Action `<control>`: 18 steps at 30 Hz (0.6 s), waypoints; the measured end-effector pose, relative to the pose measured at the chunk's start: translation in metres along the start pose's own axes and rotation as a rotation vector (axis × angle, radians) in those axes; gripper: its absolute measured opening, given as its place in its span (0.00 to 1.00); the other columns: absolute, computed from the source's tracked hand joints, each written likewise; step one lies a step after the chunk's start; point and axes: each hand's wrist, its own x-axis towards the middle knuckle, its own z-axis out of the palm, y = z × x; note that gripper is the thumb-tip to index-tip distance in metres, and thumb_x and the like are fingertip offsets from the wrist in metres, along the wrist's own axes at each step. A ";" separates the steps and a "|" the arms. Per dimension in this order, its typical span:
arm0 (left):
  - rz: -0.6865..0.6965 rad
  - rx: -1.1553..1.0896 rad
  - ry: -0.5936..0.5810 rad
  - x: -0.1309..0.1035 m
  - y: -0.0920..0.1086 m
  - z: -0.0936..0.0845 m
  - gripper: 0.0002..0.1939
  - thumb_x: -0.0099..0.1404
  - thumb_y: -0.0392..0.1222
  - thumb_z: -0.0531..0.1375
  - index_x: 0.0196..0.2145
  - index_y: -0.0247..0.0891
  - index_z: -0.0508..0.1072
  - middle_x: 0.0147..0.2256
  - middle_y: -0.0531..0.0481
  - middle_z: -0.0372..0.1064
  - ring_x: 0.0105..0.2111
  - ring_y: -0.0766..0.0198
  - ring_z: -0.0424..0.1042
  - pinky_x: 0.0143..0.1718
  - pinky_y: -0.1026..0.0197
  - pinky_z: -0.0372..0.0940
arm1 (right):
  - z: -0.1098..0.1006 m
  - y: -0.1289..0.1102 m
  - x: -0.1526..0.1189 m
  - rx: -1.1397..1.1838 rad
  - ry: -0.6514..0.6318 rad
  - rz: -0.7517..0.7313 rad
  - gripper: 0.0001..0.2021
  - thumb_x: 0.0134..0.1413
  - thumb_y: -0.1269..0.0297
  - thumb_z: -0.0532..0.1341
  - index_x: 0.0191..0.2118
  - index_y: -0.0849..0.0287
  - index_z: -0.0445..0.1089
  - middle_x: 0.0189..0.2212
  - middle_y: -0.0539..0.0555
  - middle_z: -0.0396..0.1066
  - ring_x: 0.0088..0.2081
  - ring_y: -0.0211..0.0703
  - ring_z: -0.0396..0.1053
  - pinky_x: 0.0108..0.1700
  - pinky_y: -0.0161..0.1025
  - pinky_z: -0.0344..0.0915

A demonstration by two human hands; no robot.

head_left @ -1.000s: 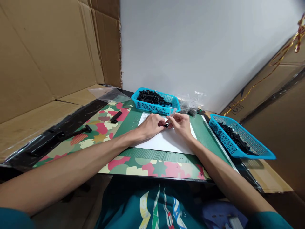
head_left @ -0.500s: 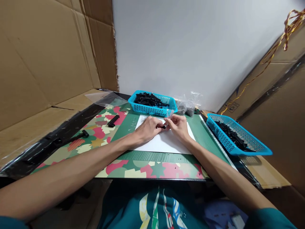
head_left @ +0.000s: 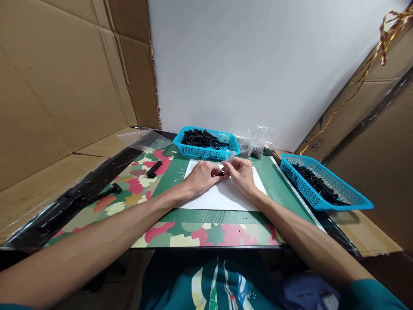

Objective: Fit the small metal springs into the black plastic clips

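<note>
My left hand [head_left: 201,177] rests on a white sheet of paper [head_left: 214,198], its thumb and forefinger closed around a small black plastic part [head_left: 222,173]. My right hand [head_left: 241,173] meets it from the other side, fingers pinched at the same part. Most of the part is covered by my fingers, so its shape cannot be made out. A clear, glossy piece [head_left: 231,156] sticks up just behind my right fingers; whether that hand holds it I cannot tell. Tiny bits lie on the paper behind my hands.
A blue basket [head_left: 200,152] of black parts stands behind the paper, another blue basket [head_left: 300,188] at the right. Clear bags [head_left: 257,148] of small pieces sit by the wall. Black parts [head_left: 154,169] lie on the patterned mat [head_left: 135,206] at left. Cardboard [head_left: 71,77] encloses the sides.
The camera view has shifted slightly, so the table sits a little lower in the picture. Both hands stay together at the black part, with only slight finger movement.
</note>
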 end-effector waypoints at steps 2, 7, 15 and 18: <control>-0.011 0.008 0.024 0.000 -0.001 0.000 0.07 0.65 0.38 0.64 0.33 0.37 0.84 0.30 0.48 0.81 0.28 0.60 0.75 0.31 0.61 0.64 | -0.004 -0.004 0.002 0.049 0.039 -0.003 0.21 0.61 0.45 0.66 0.28 0.59 0.74 0.22 0.54 0.76 0.22 0.42 0.74 0.27 0.36 0.70; -0.048 0.145 0.088 0.000 0.002 -0.004 0.08 0.67 0.41 0.66 0.41 0.39 0.85 0.38 0.45 0.84 0.35 0.56 0.78 0.38 0.56 0.68 | -0.025 -0.008 0.008 0.101 0.160 -0.063 0.20 0.62 0.47 0.67 0.28 0.59 0.74 0.22 0.54 0.76 0.20 0.39 0.72 0.26 0.36 0.69; 0.265 0.567 0.301 0.014 0.041 -0.017 0.13 0.73 0.44 0.61 0.46 0.35 0.82 0.40 0.41 0.84 0.38 0.50 0.79 0.45 0.48 0.64 | -0.024 0.004 0.014 0.140 0.270 0.136 0.18 0.56 0.52 0.69 0.23 0.58 0.70 0.20 0.52 0.74 0.18 0.40 0.70 0.21 0.35 0.65; 0.376 0.427 0.189 0.033 0.080 0.002 0.12 0.71 0.41 0.61 0.46 0.37 0.82 0.39 0.44 0.84 0.37 0.53 0.78 0.45 0.50 0.65 | -0.017 0.010 0.017 0.456 0.324 0.209 0.15 0.55 0.58 0.69 0.21 0.55 0.70 0.17 0.49 0.69 0.22 0.43 0.71 0.24 0.36 0.67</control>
